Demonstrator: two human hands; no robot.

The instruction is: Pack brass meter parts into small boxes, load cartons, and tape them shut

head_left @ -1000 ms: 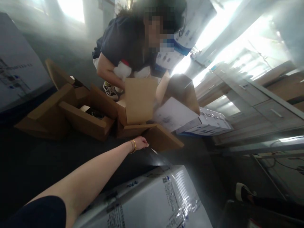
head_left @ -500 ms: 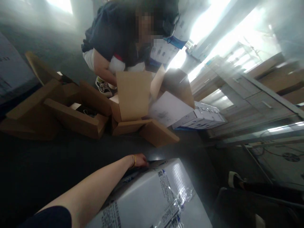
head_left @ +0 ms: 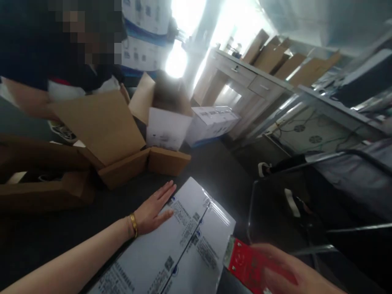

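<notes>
A white printed carton [head_left: 180,241] lies in front of me, its two top flaps meeting along a centre seam. Clear tape glints near the seam's far end. My left hand [head_left: 154,210] rests on the carton's left edge, fingers stretched out and thumb apart, a gold bracelet at the wrist. At the carton's right side my right hand [head_left: 283,265], blurred, is wrapped round a red tape dispenser [head_left: 249,263]. The dispenser's metal front end points at the carton's edge; whether it touches is unclear.
A co-worker [head_left: 76,61] bends over an open brown box [head_left: 104,126] at the left. Beyond it stand an open white-flapped box [head_left: 168,126] and a white carton [head_left: 214,122]. Desks [head_left: 245,81] line the back right; a metal-framed chair [head_left: 251,208] is at the right.
My view has swung right. My left hand has come from the carton's far side to lie on its top edge. My right hand with the tape dispenser has come into view.
</notes>
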